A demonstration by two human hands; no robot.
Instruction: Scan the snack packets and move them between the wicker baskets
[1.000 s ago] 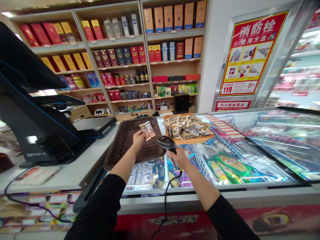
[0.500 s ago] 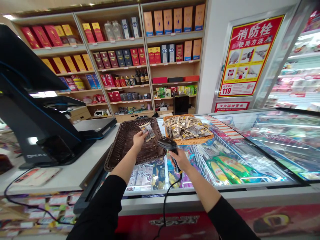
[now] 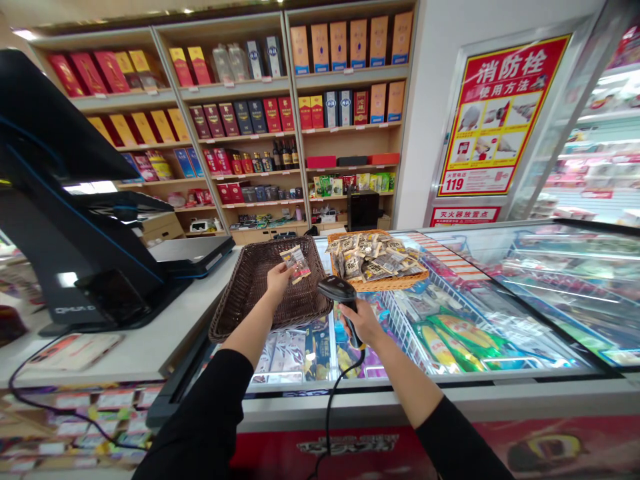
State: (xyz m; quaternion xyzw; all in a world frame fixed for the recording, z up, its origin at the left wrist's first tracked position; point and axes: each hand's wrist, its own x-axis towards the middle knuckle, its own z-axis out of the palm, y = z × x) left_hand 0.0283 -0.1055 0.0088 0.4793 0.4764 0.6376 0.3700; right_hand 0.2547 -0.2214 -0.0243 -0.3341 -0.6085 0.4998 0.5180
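Note:
My left hand [image 3: 278, 280] pinches a small snack packet [image 3: 296, 262] by its edge, holding it over the dark brown wicker basket [image 3: 250, 283]. A reddish glow lies on the packet's lower part. In my right hand [image 3: 365, 320] is a black barcode scanner [image 3: 340, 291], gripped by its handle, its head pointed left toward the packet with a gap between them. A black cable [image 3: 330, 407] hangs from the handle. Just beyond the scanner, a lighter orange wicker basket [image 3: 395, 283] is heaped with similar packets [image 3: 373, 257].
Both baskets rest on a glass-topped chest freezer [image 3: 480, 300] with bagged goods inside. At the left, a counter [image 3: 185, 320] carries a black checkout terminal [image 3: 65, 220] and a flat scale [image 3: 195, 253]. Shelves of boxed goods [image 3: 240, 120] line the back wall.
A reddish light now shows on the packet, which was absent half a second ago. Both hands keep nearly the same places, and the view has shifted very slightly.

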